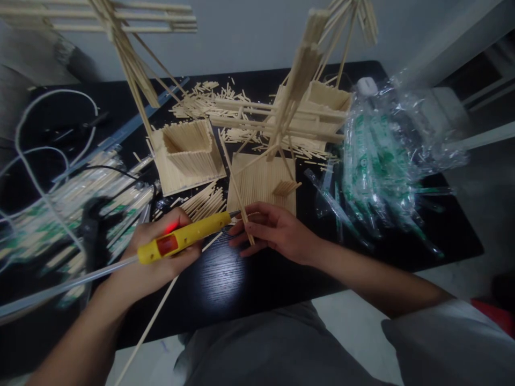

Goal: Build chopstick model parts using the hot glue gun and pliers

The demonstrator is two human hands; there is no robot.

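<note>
My left hand (pixel 156 252) is wrapped round a yellow glue gun (pixel 185 236) with a red switch; its tip points right, close to a thin wooden stick (pixel 235 190). My right hand (pixel 273 231) pinches the lower end of that stick, which slants up and to the left over a flat panel of sticks (pixel 261 185). A small comb-like piece (pixel 286 187) lies on that panel. Behind it rises a tall stick frame (pixel 298 80), and to the left an open stick box (pixel 189 147) stands on its own base.
A black table (pixel 225 279) carries loose cut sticks (pixel 209 99), a pile of wrapped chopsticks (pixel 60 214) at the left, and clear plastic wrappers (pixel 386 145) at the right. White cables (pixel 36 155) loop at the far left. Another stick frame (pixel 120 32) hangs overhead.
</note>
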